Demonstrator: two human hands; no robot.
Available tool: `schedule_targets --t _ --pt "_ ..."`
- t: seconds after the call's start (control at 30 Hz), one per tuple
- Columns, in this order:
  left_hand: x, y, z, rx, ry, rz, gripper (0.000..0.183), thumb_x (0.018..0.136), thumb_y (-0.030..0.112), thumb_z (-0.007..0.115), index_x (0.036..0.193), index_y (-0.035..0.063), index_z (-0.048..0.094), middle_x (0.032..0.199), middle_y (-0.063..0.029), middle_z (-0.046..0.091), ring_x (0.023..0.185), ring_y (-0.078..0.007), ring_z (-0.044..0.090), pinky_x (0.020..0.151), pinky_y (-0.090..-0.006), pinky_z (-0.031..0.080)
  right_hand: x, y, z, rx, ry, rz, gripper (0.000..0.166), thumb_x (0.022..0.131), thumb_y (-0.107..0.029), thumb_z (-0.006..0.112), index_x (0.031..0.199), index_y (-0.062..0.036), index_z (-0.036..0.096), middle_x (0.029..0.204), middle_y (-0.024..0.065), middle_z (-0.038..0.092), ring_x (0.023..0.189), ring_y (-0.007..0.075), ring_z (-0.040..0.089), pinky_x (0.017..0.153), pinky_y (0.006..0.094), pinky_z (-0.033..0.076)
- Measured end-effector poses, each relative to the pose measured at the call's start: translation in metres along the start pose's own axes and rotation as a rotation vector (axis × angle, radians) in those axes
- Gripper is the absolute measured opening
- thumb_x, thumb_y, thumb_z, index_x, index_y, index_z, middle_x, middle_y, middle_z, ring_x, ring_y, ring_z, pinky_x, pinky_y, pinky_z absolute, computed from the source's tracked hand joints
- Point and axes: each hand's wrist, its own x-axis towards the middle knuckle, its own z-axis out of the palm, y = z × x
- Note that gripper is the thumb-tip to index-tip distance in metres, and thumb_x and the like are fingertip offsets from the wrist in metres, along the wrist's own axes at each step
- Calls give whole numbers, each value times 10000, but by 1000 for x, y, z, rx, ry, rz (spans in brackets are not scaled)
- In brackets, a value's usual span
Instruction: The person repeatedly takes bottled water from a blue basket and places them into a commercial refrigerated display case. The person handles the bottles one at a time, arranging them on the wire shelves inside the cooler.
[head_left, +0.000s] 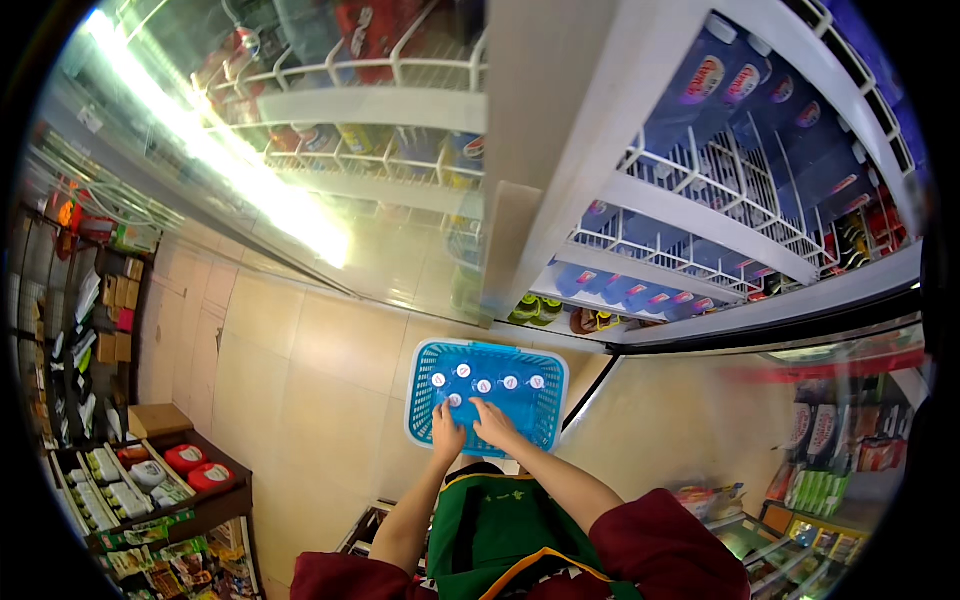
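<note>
A blue plastic basket (561, 405) with slotted walls is in front of me, below the open cooler door. Several clear bottles with white caps, one of them a capped bottle (484, 386), stand upright inside it. My left hand (448, 431) reaches over the near rim, its fingertips at the cap of the nearest bottle (455, 400). Just to the right, my right hand (493, 424) is also over the basket, index finger extended near that same bottle. Whether either hand grips a bottle is hard to tell, as the fingers hide the contact.
An open drinks cooler with wire shelves (697, 176) of bottles rises at the right; its glass door (645, 420) swings out at lower right. A closed glass door (405, 247) is at upper left. Packaged goods fill a display stand (244, 487) at lower left. Tiled floor (322, 360) lies between.
</note>
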Motion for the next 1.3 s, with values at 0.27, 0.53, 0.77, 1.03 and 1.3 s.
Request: schedule_targets --t 0.27,0.53,0.77,1.03,1.3 --pt "37 5 -12 193 -87 -40 448 831 134 693 1257 101 558 1296 -231 559 975 -409 662 772 -469 559 36 -17 29 -81 -71 25 591 866 4 533 1417 -118 360 1195 258 574 1037 464 614 798 523 535" --pt "22 -12 -26 231 -73 216 389 804 188 705 1162 81 596 1298 -227 608 733 -388 704 615 -458 577 25 -18 21 -70 -11 -12 551 811 26 582 1332 -114 471 1276 190 508 1149 423 558 871 487 520" --pt "4 11 -88 64 -240 500 464 792 201 729 1210 51 596 1332 -202 593 759 -367 705 656 -412 588 -17 -14 -36 -33 -32 -360 796 735 -47 735 1455 -132 407 1444 161 441 1345 359 418 1094 449 396" --pt "-4 130 -191 1 -322 733 409 784 191 738 1156 45 649 1220 -170 667 718 -339 708 642 -392 590 -65 -54 -106 -109 -94 -505 844 687 -227 848 1422 -138 443 1352 160 547 1238 350 541 1028 447 456" --pt "-8 277 -276 -63 -238 918 434 803 163 772 1201 53 639 1189 -150 680 890 -327 712 751 -385 594 -121 -109 -176 71 333 -624 716 675 -267 858 1305 -107 558 1172 154 669 1036 344 670 866 401 556"
